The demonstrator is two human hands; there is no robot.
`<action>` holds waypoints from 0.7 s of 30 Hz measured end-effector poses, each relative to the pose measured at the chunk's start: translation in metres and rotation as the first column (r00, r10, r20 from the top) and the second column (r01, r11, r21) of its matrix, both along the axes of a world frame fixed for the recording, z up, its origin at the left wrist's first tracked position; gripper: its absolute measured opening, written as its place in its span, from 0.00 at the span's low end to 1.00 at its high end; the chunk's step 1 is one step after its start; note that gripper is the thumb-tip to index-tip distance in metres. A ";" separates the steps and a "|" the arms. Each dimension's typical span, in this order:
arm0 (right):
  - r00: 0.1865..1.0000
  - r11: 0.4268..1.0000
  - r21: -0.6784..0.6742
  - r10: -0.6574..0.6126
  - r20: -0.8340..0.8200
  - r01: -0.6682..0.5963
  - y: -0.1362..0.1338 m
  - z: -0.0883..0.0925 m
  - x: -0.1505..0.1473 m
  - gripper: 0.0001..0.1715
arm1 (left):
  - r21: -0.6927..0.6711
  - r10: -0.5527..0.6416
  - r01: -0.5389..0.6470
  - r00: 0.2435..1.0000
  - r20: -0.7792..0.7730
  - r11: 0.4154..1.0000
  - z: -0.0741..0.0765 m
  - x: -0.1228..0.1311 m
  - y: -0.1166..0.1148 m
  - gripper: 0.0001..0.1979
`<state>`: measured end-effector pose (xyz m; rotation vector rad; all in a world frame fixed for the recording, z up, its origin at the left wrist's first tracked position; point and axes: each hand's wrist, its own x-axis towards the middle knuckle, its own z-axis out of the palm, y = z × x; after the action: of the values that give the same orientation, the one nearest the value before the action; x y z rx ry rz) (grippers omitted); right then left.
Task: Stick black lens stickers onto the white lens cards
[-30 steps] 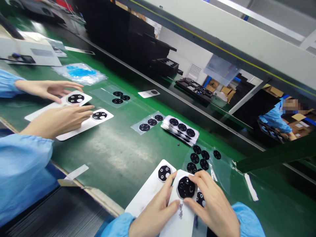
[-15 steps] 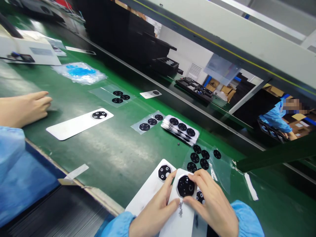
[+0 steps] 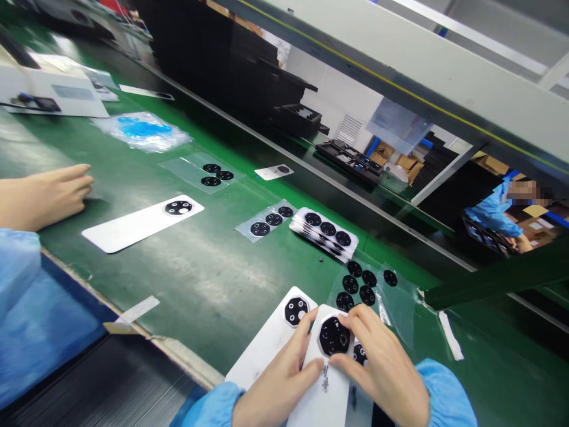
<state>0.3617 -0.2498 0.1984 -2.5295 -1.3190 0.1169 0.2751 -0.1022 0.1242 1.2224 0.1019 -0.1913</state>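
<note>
A white phone back cover (image 3: 316, 394) with a black eight-sided camera lens cover (image 3: 334, 335) at its top is in front of me. My left hand (image 3: 284, 373) grips the back cover along its left side, thumb on its face. The thumb and forefinger of my right hand (image 3: 383, 362) are closed around the edges of the lens cover, which lies against the back cover. Under my left hand is a second white back cover (image 3: 262, 341) with a lens cover. Part of another back cover shows beneath my right hand.
Behind my hands are loose lens covers (image 3: 350, 284) on clear film and a stack of lens-cover sheets (image 3: 304, 228). Further left lie another back cover (image 3: 133, 228) and a co-worker's hand (image 3: 53, 193). A green post (image 3: 489, 276) stands at right.
My hands and the held back cover stay in nearly the same place. The small white cover at the far side of the table has shifted slightly to the right.
</note>
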 end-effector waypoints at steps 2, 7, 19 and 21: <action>1.000 1.000 -0.004 0.003 0.005 -0.003 0.000 0.000 0.000 0.23 | 0.048 0.008 -0.008 1.000 0.009 0.999 0.000 0.000 0.000 0.37; 0.998 1.000 -0.014 0.009 0.062 -0.008 0.002 -0.001 -0.001 0.25 | 0.213 0.025 -0.026 1.000 0.006 0.977 0.002 0.000 0.000 0.37; 0.984 0.999 -0.023 0.048 0.170 -0.045 0.006 -0.002 -0.003 0.26 | 0.140 0.195 -0.181 0.977 -0.086 0.973 0.003 -0.002 -0.005 0.30; 0.982 0.999 -0.028 0.048 0.182 -0.044 0.006 -0.002 -0.004 0.26 | 0.119 0.251 -0.241 0.965 -0.078 0.963 0.000 -0.001 -0.007 0.29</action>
<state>0.3577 -0.2437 0.1967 -2.5821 -1.4520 -0.0931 0.2746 -0.1097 0.1243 1.2973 0.3480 -0.0248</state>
